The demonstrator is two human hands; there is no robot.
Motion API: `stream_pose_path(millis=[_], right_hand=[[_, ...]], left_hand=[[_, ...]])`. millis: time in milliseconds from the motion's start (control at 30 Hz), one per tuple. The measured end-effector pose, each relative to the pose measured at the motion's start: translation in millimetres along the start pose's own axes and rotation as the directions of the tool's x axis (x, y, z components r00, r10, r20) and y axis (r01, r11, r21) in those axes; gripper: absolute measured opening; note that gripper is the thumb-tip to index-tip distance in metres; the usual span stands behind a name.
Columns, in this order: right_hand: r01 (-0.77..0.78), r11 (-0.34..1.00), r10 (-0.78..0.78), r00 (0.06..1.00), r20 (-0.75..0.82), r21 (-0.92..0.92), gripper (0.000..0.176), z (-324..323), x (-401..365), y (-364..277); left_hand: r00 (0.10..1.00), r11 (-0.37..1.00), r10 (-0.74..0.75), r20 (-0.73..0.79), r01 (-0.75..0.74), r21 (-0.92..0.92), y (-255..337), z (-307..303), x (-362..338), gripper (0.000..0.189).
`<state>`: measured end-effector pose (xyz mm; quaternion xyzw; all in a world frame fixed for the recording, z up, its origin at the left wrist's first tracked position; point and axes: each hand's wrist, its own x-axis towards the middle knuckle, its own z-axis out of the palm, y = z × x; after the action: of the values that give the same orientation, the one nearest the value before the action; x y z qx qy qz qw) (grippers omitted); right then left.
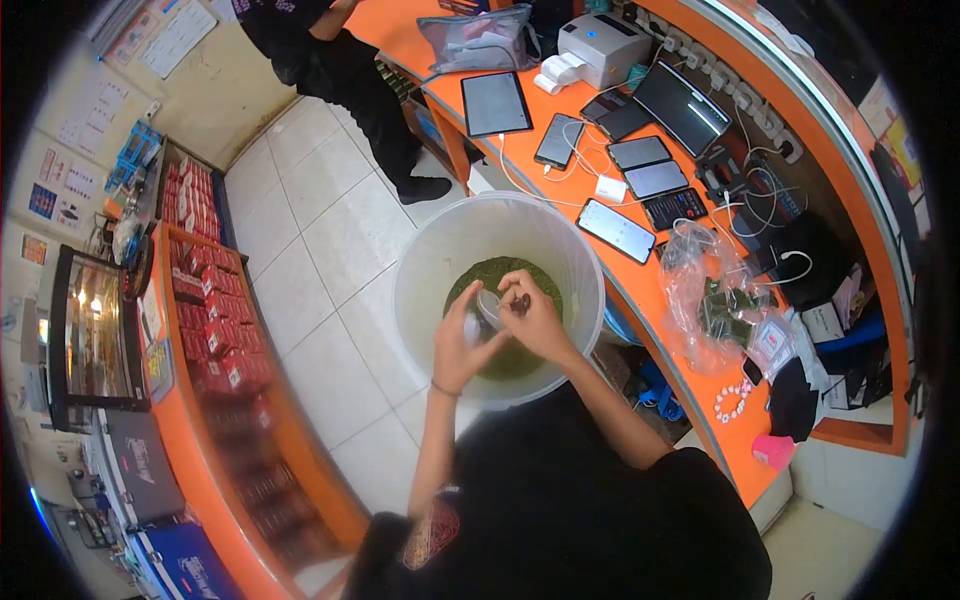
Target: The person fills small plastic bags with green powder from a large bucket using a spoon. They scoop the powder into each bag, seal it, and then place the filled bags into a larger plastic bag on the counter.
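Both my hands are over a large translucent white bucket that has green dried flakes in the bottom. A small clear round plastic container is between them, its rim facing up. My left hand is wrapped round the container's left side. My right hand is closed at its right edge, with a dark brown end of something showing between the fingers. The rest of that dark thing is hidden by the hand.
Right of the bucket, an orange counter carries several phones, a tablet, cables, a printer and plastic bags. Left, an orange shelf unit holds red boxes. A person in black stands beyond the bucket.
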<state>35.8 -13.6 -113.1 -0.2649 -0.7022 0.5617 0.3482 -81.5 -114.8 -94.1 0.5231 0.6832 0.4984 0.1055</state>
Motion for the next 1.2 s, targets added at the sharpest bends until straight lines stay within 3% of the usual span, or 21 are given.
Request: stream_pose_path(millis=[100,167,233,367,433,500,533,600,633,667,700,767,800,867,900,933,1000,1033,1100,1133,1200], right_hand=[[-0.032,0.998,0.026,0.995,0.100,0.052,0.025,-0.3,4.7,1.7],[-0.052,0.994,0.039,0.989,0.140,0.092,0.023,2.8,8.6,4.4],[-0.221,0.932,0.155,0.960,0.234,0.287,0.022,7.9,13.2,5.8],[-0.201,0.942,0.121,0.950,0.288,0.267,0.017,17.3,21.5,0.8],[-0.401,0.794,0.259,0.903,0.342,0.457,0.018,17.0,27.7,-11.3],[-0.354,0.806,0.224,0.924,0.309,0.474,0.020,25.6,40.3,4.8],[-0.298,0.817,0.189,0.947,0.259,0.494,0.024,30.7,46.3,18.1],[-0.312,0.841,0.233,0.946,0.223,0.443,0.031,50.2,60.0,45.7],[-0.274,0.956,0.239,0.936,0.259,0.108,0.030,58.7,66.1,54.2],[-0.190,0.953,0.256,0.922,0.290,-0.238,0.029,66.7,67.0,62.1],[-0.192,0.952,0.259,0.921,0.290,-0.239,0.029,77.6,61.9,81.9],[0.064,0.919,0.140,0.870,0.473,-0.389,0.022,95.5,48.9,118.3],[0.062,0.919,0.142,0.869,0.474,-0.389,0.022,95.8,43.1,119.0],[0.167,0.909,0.138,0.744,0.654,-0.383,0.014,93.7,30.6,121.0],[0.259,0.919,0.046,0.677,0.735,-0.297,0.015,90.3,25.8,124.0],[0.257,0.919,0.052,0.674,0.737,-0.300,0.015,83.1,24.7,115.4],[0.137,0.950,0.172,0.524,0.834,-0.282,0.015,64.6,28.0,92.9],[0.138,0.949,0.173,0.522,0.836,-0.282,0.015,57.6,28.9,83.6],[-0.131,0.966,0.257,0.548,0.796,-0.222,0.018,46.2,30.3,72.0],[-0.131,0.966,0.256,0.549,0.795,-0.221,0.018,40.4,32.1,74.0],[-0.512,0.859,0.331,0.540,0.774,-0.010,0.021,25.1,35.9,77.2]], left_hand=[[0.996,0.996,-0.085,0.035,0.085,-0.002,-12.1,-5.9,-2.3,0.069],[0.998,0.998,-0.060,0.035,0.058,0.039,-16.7,-11.8,-3.5,0.070],[0.999,0.996,-0.033,0.035,0.031,0.082,-18.5,-18.0,-3.1,0.070],[0.997,0.996,-0.049,-0.054,0.053,0.076,-18.0,-25.5,-6.1,0.066],[0.992,0.993,-0.086,-0.088,0.093,0.074,-19.8,-29.3,-9.2,0.065],[0.960,0.989,-0.139,-0.243,0.149,0.025,-24.8,-31.0,-10.8,0.065],[0.957,0.986,-0.152,-0.248,0.163,0.024,-28.9,-30.7,-11.8,0.065],[0.919,0.983,-0.184,-0.350,0.176,-0.053,-37.1,-28.3,-10.2,0.069],[0.904,0.974,-0.225,-0.364,0.202,-0.103,-32.3,-29.5,-9.7,0.068],[0.903,0.973,-0.230,-0.364,0.206,-0.105,-33.1,-29.5,-10.2,0.068],[0.895,0.972,-0.232,-0.381,0.195,-0.134,-35.9,-29.9,-10.9,0.068],[0.888,0.969,-0.235,-0.396,0.184,-0.163,-41.6,-28.8,-11.9,0.069],[0.887,0.963,-0.250,-0.387,0.187,-0.194,-42.3,-28.4,-11.7,0.070],[0.886,0.955,-0.269,-0.378,0.193,-0.226,-44.1,-27.9,-12.0,0.071],[0.873,0.957,-0.263,-0.411,0.183,-0.223,-38.5,-28.3,-10.2,0.069],[0.859,0.960,-0.258,-0.442,0.175,-0.220,-36.6,-27.5,-10.4,0.067],[0.863,0.970,-0.229,-0.450,0.165,-0.178,-42.2,-27.1,-10.5,0.069],[0.869,0.980,-0.195,-0.455,0.152,-0.129,-45.8,-27.1,-11.1,0.070],[0.876,0.987,-0.160,-0.455,0.135,-0.086,-50.1,-27.4,-11.5,0.071],[0.884,0.992,-0.124,-0.450,0.117,-0.044,-50.9,-27.4,-10.9,0.071],[0.885,0.987,-0.161,-0.438,0.143,-0.075,-47.8,-27.6,-11.0,0.071]])
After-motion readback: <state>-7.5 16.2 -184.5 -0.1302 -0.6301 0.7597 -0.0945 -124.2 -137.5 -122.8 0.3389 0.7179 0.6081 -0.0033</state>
